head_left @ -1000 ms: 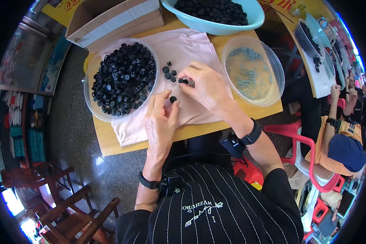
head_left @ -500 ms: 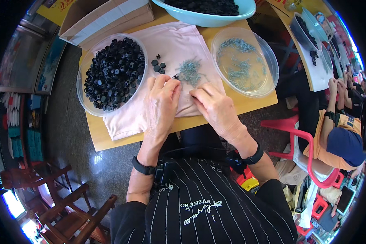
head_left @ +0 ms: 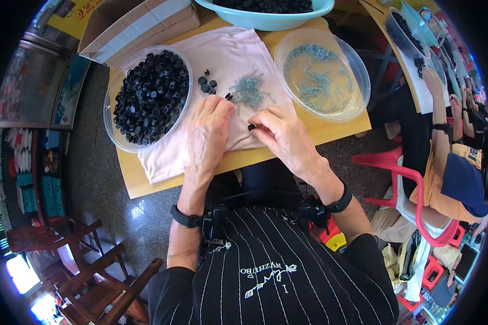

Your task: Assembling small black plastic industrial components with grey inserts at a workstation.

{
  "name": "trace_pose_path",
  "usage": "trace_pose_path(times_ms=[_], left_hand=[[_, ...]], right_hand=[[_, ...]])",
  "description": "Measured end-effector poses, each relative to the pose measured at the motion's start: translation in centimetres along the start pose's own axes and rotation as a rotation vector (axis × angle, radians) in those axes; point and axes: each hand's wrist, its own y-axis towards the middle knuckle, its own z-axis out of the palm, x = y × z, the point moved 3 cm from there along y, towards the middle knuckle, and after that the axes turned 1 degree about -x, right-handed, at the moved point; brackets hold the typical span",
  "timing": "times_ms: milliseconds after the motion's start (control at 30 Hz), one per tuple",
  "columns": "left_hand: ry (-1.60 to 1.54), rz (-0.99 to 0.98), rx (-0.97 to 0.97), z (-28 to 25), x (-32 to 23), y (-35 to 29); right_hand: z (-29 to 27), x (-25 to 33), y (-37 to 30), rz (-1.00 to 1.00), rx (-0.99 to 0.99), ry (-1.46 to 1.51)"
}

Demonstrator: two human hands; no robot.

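Note:
My right hand (head_left: 285, 134) pinches a small black plastic cap (head_left: 251, 127) between thumb and forefinger, just above the pink cloth (head_left: 230, 46). Beside it, my left hand (head_left: 207, 129) is closed with its fingers curled down; what they hold, if anything, is hidden. Another small black piece (head_left: 229, 96) lies just past the left fingertips. A loose pile of thin silvery screws or nails (head_left: 249, 91) sits on the cloth beyond both hands. Several black caps (head_left: 204, 81) lie left of that pile.
At the left stands a clear round tub (head_left: 109, 116) heaped with black caps; at the right, a clear tub (head_left: 367, 92) holds more screws or nails. A cardboard box (head_left: 146, 32) and a light-blue basin (head_left: 265, 20) are at the back. Another person's arm (head_left: 440, 138) reaches over a table at right.
My right hand has turned slightly, and the black cap in its fingertips now shows. My left hand stays closed in nearly the same place. The other person's arm has reached forward.

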Motion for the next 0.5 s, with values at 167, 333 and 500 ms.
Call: trace_pose_path(times_ms=[167,333,500], left_hand=[[-0.173,-0.008,-0.146,-0.6,0.0,-0.8],[-0.538,-0.207,-0.178,-1.6,-0.9,-2.3],[-1.231,-0.489,-0.179,-1.6,-1.6,-3.5]], right_hand=[[0.1,0.3,-0.2,-0.001,0.030,-0.018],[0.5,0.1,-0.4,0.199,0.015,0.244],[0.0,-0.8,-1.1,0.515,0.050,1.026]])
